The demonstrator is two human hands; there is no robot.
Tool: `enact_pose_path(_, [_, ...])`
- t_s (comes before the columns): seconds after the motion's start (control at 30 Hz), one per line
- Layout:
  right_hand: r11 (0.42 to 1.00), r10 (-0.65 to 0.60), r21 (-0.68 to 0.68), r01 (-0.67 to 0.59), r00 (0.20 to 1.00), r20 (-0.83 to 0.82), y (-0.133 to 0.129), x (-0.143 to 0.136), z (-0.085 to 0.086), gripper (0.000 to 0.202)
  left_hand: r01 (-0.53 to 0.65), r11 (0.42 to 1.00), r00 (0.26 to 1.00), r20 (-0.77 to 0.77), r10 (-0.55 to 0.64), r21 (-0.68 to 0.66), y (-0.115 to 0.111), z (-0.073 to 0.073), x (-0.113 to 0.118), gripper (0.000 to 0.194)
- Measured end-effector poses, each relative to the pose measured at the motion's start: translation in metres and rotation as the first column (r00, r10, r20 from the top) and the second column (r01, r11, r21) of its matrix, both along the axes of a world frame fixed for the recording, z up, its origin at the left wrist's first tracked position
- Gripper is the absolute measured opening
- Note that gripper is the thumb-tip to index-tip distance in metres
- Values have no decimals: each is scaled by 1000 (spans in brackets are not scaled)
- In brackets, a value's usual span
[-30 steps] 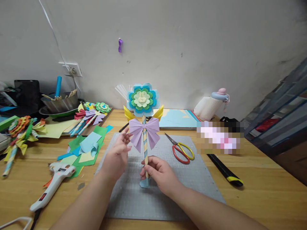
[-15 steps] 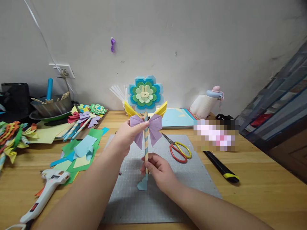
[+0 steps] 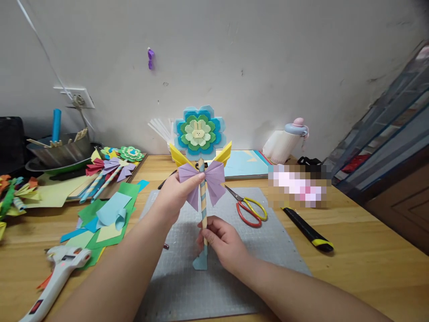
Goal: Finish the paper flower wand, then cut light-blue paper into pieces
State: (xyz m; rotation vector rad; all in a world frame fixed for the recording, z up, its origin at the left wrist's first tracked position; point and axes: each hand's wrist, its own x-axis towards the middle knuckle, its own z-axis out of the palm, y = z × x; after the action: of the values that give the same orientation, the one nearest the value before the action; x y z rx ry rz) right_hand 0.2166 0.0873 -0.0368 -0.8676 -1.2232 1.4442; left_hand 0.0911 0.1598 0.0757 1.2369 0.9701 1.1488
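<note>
Upright over the grey cutting mat (image 3: 177, 286) I hold a paper wand (image 3: 203, 203) with a cream and blue striped stick. Its flower head (image 3: 214, 127) has layered blue and green petals around a small cream rabbit face. Below it are yellow paper wings (image 3: 223, 154) and a pleated purple bow (image 3: 216, 179). My left hand (image 3: 174, 197) is closed on the stick and bow, thumb across the front. Lower down, my right hand (image 3: 224, 241) pinches the stick, its far fingers partly hidden. At the bottom end sits a light blue paper piece (image 3: 200, 261).
Scissors (image 3: 250, 212) lie on the mat, right of the wand. A black and yellow knife-like tool (image 3: 306, 230) rests farther right. Left are a white glue gun (image 3: 62, 273), paper scraps (image 3: 114, 208) and finished paper wands (image 3: 110, 172). A bottle (image 3: 290, 138) stands by the wall.
The view has turned slightly to the right, so the surroundings appear shifted left. Both hands keep their hold on the wand, which leans a touch more to the left at its top.
</note>
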Motion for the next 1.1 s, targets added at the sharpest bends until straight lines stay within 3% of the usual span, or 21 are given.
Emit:
enact_pose_path(0.77, [1000,2,-6,-2,1000,-13,-1,0,3,24,-100,995,995,-14,100,26,-4,-2,0,40])
enact_pose_path(1.1, [1000,11,-17,-11,999,-34,-1,-1,4,23,-53,998,999,-5,53,34,-6,-2,0,41])
